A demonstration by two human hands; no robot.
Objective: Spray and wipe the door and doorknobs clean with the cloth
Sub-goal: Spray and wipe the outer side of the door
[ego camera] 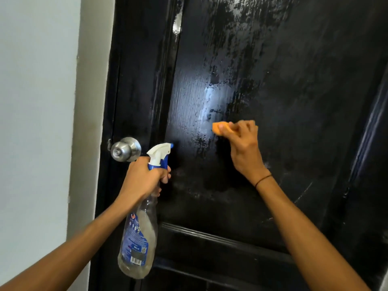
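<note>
1. The door is black and glossy, filling most of the view; its upper panel is streaked with wet, pale smears that catch the light.
2. The right hand is raised against the panel, fingers curled around an orange cloth — the grip pinches it, bunched small, with only its left end showing past the fingertips. The cloth touches the door just below a bright wet patch.
3. A thin dark band circles the right wrist.
4. The left hand grips the neck of a spray bottle, fingers wrapped tight below the white-and-blue trigger head. The nozzle points right, toward the door, close to its surface.
5. The bottle is clear with a blue label and hangs down below the hand, its body covering part of the door's left edge and lower moulding.
6. A round metal knob sits at the door's left edge, just left of and above the left hand — neither hand touches it, and the trigger head is near it on the right.
7. A black frame runs beside the knob; left of it stands a pale wall.
8. A raised rail crosses the door below both hands.
</note>
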